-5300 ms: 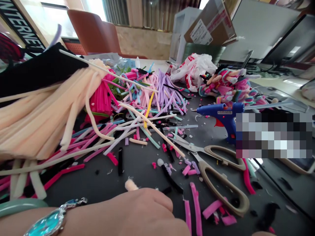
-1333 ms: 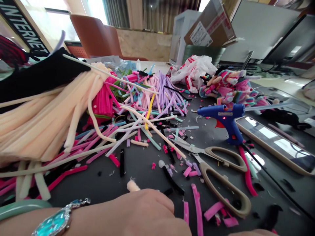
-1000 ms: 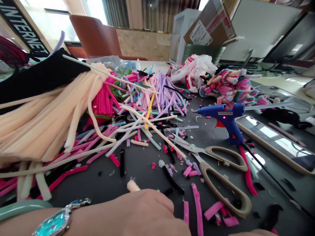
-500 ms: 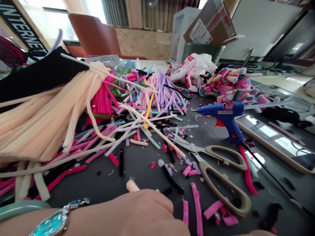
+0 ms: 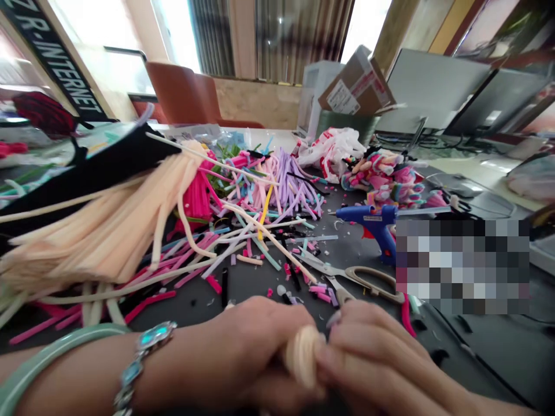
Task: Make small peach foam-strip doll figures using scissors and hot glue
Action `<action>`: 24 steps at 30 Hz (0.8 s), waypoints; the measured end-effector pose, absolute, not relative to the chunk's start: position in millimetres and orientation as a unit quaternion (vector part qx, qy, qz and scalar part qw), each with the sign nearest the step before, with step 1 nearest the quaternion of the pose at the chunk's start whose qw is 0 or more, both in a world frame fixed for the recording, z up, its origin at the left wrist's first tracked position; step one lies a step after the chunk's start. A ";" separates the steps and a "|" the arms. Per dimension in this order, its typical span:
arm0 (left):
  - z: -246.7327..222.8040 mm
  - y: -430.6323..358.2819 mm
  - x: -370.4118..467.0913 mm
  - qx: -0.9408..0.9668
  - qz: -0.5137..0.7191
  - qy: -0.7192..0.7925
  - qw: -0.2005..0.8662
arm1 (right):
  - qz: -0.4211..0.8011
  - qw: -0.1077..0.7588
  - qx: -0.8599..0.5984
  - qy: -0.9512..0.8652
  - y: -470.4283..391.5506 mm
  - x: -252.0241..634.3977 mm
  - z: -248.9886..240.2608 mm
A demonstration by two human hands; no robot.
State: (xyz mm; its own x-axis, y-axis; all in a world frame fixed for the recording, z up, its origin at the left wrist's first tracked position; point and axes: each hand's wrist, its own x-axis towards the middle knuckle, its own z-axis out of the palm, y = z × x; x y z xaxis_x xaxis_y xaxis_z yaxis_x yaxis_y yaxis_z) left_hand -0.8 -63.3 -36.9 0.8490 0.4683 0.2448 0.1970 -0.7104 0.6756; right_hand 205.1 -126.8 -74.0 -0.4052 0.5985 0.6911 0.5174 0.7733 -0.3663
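Low in the head view, a small coil of cream pipe cleaner [image 5: 302, 359] sits between my two hands. My left hand [image 5: 255, 338], with a jade bangle and a turquoise bracelet on its wrist, is closed around the coil from the left. From the right, my right hand [image 5: 377, 352] pinches the coil's edge with its fingertips; its fingers are pressed together. Just beyond the hands lie scissors [image 5: 368, 278] with beige handles, partly hidden by my right hand. A blue glue gun [image 5: 373, 222] lies behind the scissors.
A thick bundle of cream pipe cleaners [image 5: 117, 231] fills the left. Purple stems [image 5: 288, 179] and many cut scraps are spread over the dark tabletop [image 5: 255, 283]. Finished colourful fuzzy pieces [image 5: 385, 176], a white plastic bag [image 5: 329, 151] and a cardboard box [image 5: 358, 86] stand farther back.
My right hand has come up into view and now meets the left at the coil. The coil has come into sight between them. The camera has tilted up a little.
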 end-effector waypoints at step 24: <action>-39.3 -46.6 5.6 0.750 0.378 0.241 0.487 | 0.000 -0.016 -0.633 -0.774 -96.1 255.2 -7.5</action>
State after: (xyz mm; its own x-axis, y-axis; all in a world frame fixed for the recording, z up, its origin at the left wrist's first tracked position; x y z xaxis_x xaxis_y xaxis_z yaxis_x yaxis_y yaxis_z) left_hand 5.6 -46.6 -39.3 0.5985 0.7293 0.3316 -0.0054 -0.4102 0.9120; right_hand 255.2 -96.1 -7.5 -0.1981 0.9799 -0.0255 0.9799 0.1986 0.0208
